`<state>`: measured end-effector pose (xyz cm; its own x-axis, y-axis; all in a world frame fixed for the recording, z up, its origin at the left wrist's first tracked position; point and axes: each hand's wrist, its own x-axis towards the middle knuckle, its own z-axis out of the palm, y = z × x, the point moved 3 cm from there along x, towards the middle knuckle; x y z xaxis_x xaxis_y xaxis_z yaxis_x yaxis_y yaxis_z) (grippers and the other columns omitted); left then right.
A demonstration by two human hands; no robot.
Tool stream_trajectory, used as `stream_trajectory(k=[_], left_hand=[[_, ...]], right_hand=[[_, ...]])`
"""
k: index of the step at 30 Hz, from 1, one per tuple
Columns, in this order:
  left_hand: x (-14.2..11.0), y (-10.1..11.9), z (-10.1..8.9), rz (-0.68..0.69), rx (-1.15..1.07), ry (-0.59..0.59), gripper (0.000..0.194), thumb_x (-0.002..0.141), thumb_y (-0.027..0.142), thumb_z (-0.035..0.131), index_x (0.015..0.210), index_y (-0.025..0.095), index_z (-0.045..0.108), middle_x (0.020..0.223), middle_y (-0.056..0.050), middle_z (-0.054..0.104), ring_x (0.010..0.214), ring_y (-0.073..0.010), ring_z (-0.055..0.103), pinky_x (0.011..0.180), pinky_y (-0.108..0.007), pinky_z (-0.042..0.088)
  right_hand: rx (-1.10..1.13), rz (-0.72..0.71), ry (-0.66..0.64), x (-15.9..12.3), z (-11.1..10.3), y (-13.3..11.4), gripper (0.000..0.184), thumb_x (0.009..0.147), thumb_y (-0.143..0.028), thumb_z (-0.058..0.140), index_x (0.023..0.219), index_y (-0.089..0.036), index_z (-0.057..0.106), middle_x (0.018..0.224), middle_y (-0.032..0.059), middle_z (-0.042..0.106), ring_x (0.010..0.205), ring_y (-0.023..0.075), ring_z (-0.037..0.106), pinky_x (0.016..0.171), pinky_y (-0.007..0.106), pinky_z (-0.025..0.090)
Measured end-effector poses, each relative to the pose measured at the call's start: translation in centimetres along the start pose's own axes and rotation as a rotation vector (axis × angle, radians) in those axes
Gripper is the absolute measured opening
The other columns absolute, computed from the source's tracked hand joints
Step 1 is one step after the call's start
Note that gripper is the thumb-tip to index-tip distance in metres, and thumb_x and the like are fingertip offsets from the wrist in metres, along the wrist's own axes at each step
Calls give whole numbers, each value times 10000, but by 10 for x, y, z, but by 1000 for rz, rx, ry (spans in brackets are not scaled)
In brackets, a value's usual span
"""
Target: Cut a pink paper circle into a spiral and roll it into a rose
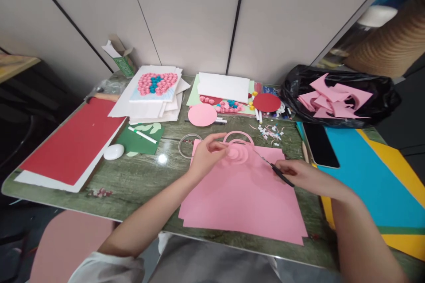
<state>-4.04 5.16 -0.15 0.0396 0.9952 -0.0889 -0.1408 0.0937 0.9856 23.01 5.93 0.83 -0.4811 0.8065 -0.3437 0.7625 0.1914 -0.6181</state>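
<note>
L fingers (215,136) tight on thin pink ppr spiral (238,154); R fingers (287,164) round blk-handled metal scissors (278,172)

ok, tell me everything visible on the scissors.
Scissors: black handles, plastic-looking; slim grey, metal-looking blades. The right hand grips the handles, partly hiding them. Blades point forward and left, tips near the pink paper spiral, above the pink sheets. Blur hides whether the blades are open or touching the spiral.

No readable text; pale print on green box (124,64) too small and blurred to make out.
</note>
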Motion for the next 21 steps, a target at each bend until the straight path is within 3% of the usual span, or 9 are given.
stream_trajectory(k=[4, 9, 14, 21], left_hand=[[5, -4, -1, -68, -61, 10, 450, 669, 203, 705, 1095, 159, 568, 657, 15, 665, 640, -113, 602, 656, -231, 460], [7, -11, 4, -172, -77, -51, 459, 651, 196, 720, 1087, 162, 579, 671, 9, 669, 637, -113, 603, 633, -226, 447], [5, -16, 15, -223, -55, -102, 389, 586, 135, 746, 958, 148, 633, 681, -3, 667, 642, -116, 610, 641, -233, 467], [2, -21, 24, -243, -46, -99, 322, 575, 111, 750, 879, 149, 649, 682, -5, 663, 656, -112, 609, 649, -236, 478]], right_hand=[[-184, 99, 66, 4, -2, 15, 202, 797, -349, 472, 650, -213, 451, 570, -42, 460, 523, 125, 414, 468, 230, 251], [-278, 202, 144, 1, -8, 24, 225, 769, -395, 537, 644, -215, 484, 575, -17, 570, 504, 140, 495, 470, 240, 271], [-377, 282, 140, -5, -16, 26, 89, 753, -292, 592, 787, -210, 586, 700, 22, 677, 635, 202, 614, 498, 248, 321], [-532, 341, 243, -10, -13, 27, 256, 834, -335, 551, 1050, -201, 575, 931, 94, 699, 798, 268, 661, 553, 279, 387]])
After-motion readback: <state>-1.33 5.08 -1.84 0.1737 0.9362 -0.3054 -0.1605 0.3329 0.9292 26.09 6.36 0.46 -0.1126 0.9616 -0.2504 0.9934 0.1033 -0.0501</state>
